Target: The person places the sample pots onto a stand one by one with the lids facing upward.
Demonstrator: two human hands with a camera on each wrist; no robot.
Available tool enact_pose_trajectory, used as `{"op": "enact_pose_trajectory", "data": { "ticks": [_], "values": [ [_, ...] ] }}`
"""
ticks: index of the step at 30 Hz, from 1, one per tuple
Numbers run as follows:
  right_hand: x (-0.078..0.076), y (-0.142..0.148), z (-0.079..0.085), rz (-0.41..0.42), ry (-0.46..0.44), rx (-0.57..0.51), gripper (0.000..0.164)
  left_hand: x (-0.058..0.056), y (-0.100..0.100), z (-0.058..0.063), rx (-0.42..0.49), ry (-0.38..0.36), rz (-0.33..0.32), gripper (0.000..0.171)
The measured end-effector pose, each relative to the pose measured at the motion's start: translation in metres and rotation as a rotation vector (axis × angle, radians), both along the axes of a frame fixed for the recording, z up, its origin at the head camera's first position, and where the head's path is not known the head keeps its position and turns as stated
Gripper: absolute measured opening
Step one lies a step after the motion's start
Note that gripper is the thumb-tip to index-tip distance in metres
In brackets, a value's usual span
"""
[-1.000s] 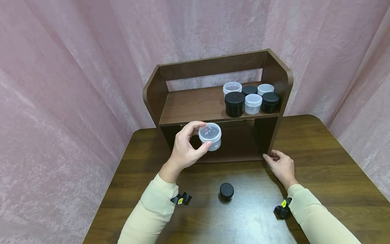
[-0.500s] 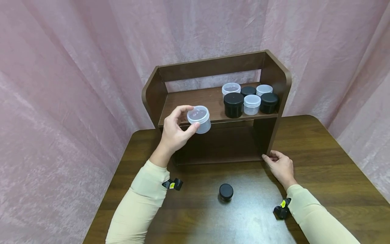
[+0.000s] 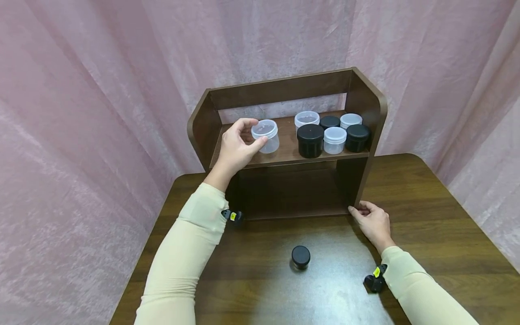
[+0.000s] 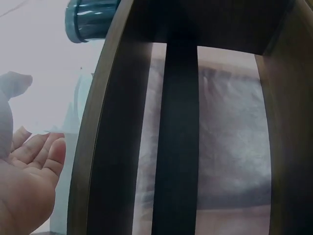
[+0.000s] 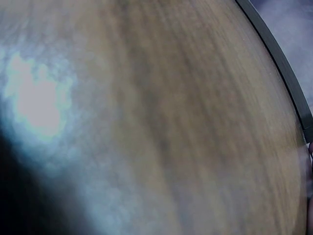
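Observation:
My left hand [image 3: 239,143] holds a clear plastic jar [image 3: 269,142] with a translucent lid, thumb at the near side and fingers behind it. The jar overlaps the left part of the upper board [image 3: 284,155] of a brown wooden shelf. In the left wrist view the same jar [image 4: 46,105] is washed out by bright light, beside the board's edge. My right hand [image 3: 372,224] grips the shelf's lower right front corner, thumb at the front and fingers along the outer side. On the table in front stands a small jar with a black lid [image 3: 301,256].
Black and clear lidded jars stand grouped on the upper board's right half, among them a large black jar [image 3: 310,141] and a clear jar [image 3: 335,140]. The shelf's side panel [image 3: 370,122] rises at their right. Pink curtains [image 3: 260,40] hang behind the table [image 3: 426,234].
My left hand has raised the clear jar from before the lower compartment to the upper board, moving slightly left on the way. The right hand has stayed at the shelf corner.

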State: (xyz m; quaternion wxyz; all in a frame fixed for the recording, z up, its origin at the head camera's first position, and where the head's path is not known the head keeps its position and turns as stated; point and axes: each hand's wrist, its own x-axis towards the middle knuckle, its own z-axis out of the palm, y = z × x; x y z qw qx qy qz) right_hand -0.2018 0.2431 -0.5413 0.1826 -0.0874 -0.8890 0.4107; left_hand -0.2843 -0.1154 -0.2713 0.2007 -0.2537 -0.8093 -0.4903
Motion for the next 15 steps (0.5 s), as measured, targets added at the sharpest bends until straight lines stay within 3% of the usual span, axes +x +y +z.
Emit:
{"op": "enact_pose_trajectory", "data": {
  "ticks": [9, 15],
  "values": [
    [-0.001, 0.001, -0.001, -0.001, 0.007, 0.002, 0.055, -0.020, 0.026, 0.004, -0.105, -0.075, 0.018, 0.046],
    [-0.002, 0.001, -0.002, 0.003, 0.005, -0.004, 0.055, -0.025, 0.036, -0.001, -0.090, -0.123, 0.006, 0.045]
  ]
}}
